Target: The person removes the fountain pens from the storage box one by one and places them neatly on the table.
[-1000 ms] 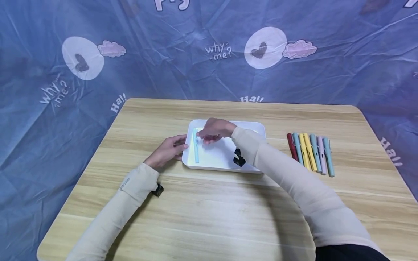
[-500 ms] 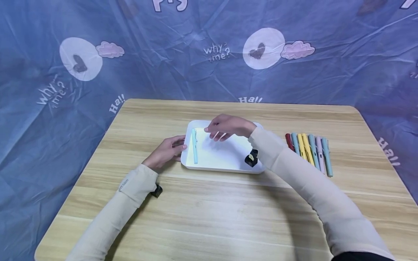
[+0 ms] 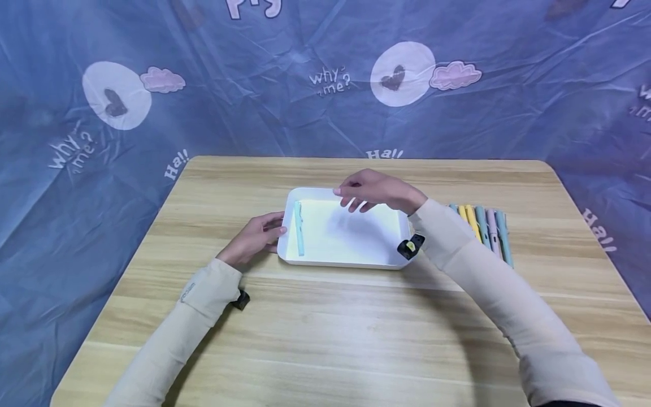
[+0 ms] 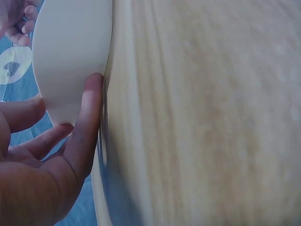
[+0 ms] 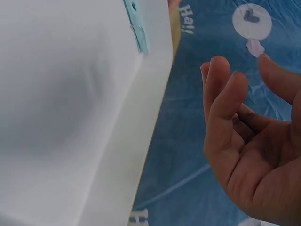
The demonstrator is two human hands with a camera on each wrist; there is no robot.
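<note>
A white tray (image 3: 351, 264) stands on the table, with one light-blue capped pen (image 3: 299, 229) lying lengthwise front to back near its left end. My left hand (image 3: 254, 237) holds the tray's left end. In the left wrist view its thumb is at the rim and its fingers (image 4: 89, 113) lie along the outer wall, low by the tabletop. Over the far right part of the tray hovers my right hand (image 3: 378, 189), its fingers loosely bent with nothing between them. The right wrist view shows that palm bare, apart from the pen's clip end in the tray.
Right of the tray, several capped pens (image 3: 492, 232) in blue, yellow and lilac lie side by side, partly covered by the right sleeve (image 3: 473, 254). A blue printed cloth (image 3: 285, 102) hangs behind the wooden table (image 3: 315, 328).
My right hand has drawn back from the light-blue pen, moving right and slightly away across the tray. The pen stays in place, and my left hand keeps its hold on the tray.
</note>
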